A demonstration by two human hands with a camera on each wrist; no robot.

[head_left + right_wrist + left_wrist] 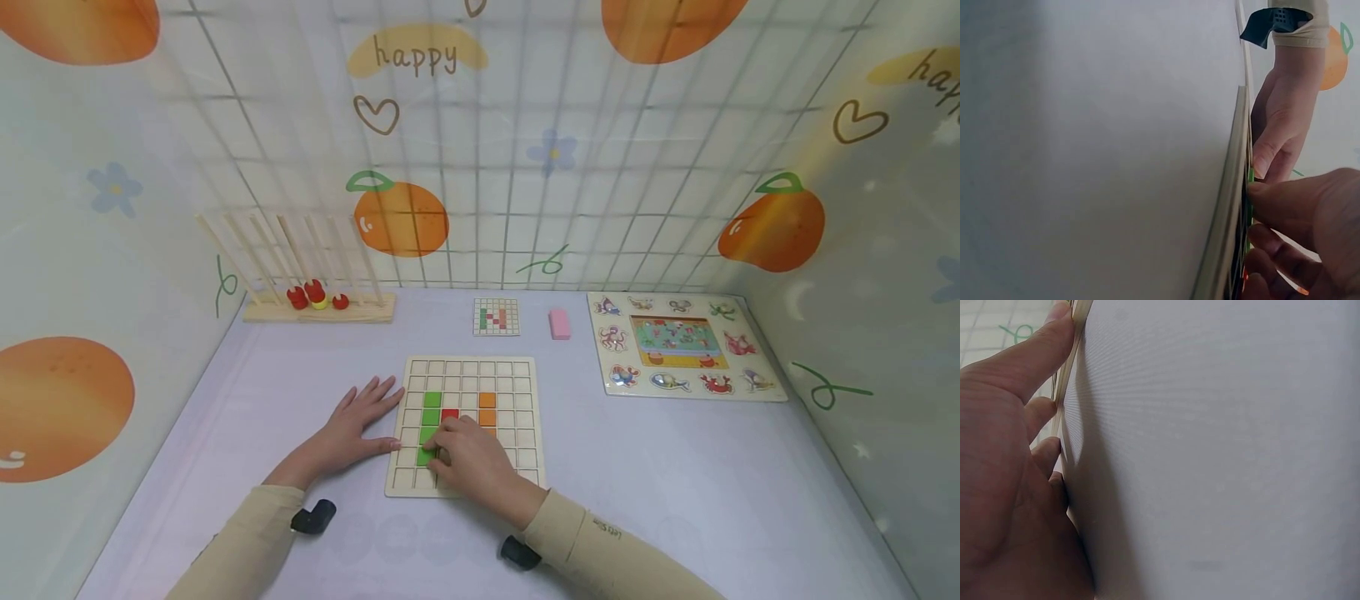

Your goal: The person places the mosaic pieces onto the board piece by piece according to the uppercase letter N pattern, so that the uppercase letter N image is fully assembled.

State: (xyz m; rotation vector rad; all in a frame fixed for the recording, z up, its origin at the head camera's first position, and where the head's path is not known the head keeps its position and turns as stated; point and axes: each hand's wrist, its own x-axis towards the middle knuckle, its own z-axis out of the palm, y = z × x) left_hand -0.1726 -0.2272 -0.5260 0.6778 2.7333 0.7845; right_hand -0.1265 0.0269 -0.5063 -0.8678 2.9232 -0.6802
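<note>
A square wooden grid board [467,375] lies flat on the table. My left hand [352,429] rests at its left edge with fingers spread. In the left wrist view the thumb [1038,353] touches the board's edge. Over the lower middle of the board is my right hand [476,462], its thumb and forefinger at the lowest visible green tile [425,457]. Green also shows by those fingertips in the right wrist view. Other green tiles [432,400] continue the column upward. A red tile [450,414] and orange tiles [487,401] are partly covered by the right hand.
Behind the board lie a small pattern card [497,317] and a pink block [559,324]. A wooden peg rack [318,312] with red and yellow beads stands back left. At the back right is a sea-animal puzzle board [615,317]. Patterned cloth walls [495,167] surround the table.
</note>
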